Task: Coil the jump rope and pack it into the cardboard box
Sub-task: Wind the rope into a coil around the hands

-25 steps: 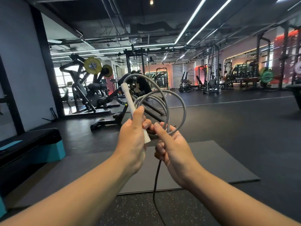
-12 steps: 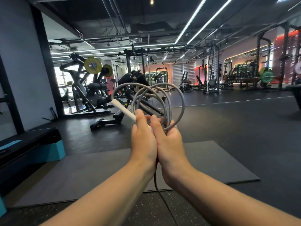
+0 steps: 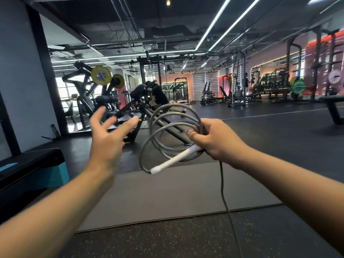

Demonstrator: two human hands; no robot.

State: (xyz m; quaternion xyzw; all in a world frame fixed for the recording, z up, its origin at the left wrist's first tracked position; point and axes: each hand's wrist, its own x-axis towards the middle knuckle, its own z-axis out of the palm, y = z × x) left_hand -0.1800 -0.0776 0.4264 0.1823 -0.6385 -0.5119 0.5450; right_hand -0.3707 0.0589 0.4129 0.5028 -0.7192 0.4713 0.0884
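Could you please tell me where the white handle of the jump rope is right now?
In the head view, right of centre: the right hand grips the white handle with the coils, above the grey mat.

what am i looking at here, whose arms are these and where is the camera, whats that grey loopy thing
There is no machine here. A person wears one wide-angle camera on the head, looking forward and down, so the two bare arms reaching into the picture are that person's own.

The right hand grips a grey jump rope gathered into several loops, together with its white plastic handle, which points down and to the left. A loose tail of rope hangs from that hand toward the floor. The left hand is open with fingers spread and holds nothing.

The place is a gym. A flat grey exercise mat lies on the dark speckled floor, and a black and teal step platform stands at the left. No cardboard box is in view.
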